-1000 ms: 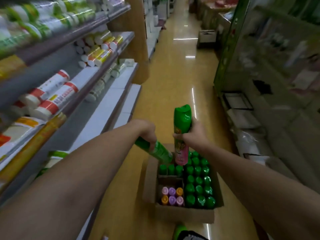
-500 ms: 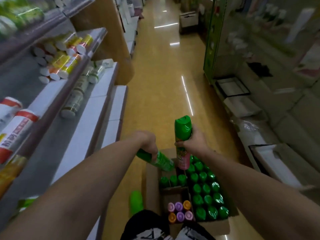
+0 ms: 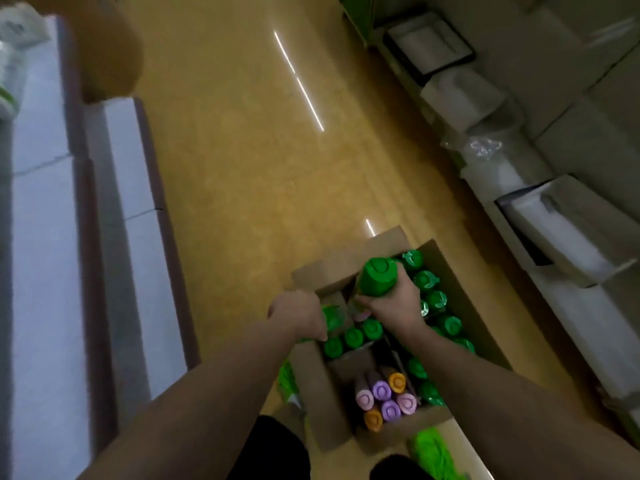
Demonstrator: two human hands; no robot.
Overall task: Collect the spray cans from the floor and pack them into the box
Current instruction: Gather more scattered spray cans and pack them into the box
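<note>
An open cardboard box (image 3: 313, 382) stands on the floor in front of me, packed with several upright green-capped spray cans (image 3: 436, 299) and a cluster of purple, pink and orange capped cans (image 3: 382, 398). My right hand (image 3: 394, 306) grips a green spray can (image 3: 379, 277) upright over the far left part of the box. My left hand (image 3: 299, 315) holds a second green can (image 3: 330, 317) at the box's left wall, mostly hidden behind the hand.
White shelf bases (image 3: 128, 188) run along the left of the aisle. White boxes and wrapped goods (image 3: 485, 147) line the right side. Bright green shoes (image 3: 433, 452) and my dark shorts (image 3: 273, 452) sit at the bottom edge. Yellow floor (image 3: 242, 150) stretches ahead.
My view has tipped down toward the box. Both hands have lowered their cans from above the box to its opening, the left can going from slanted in the air down beside the box wall.
</note>
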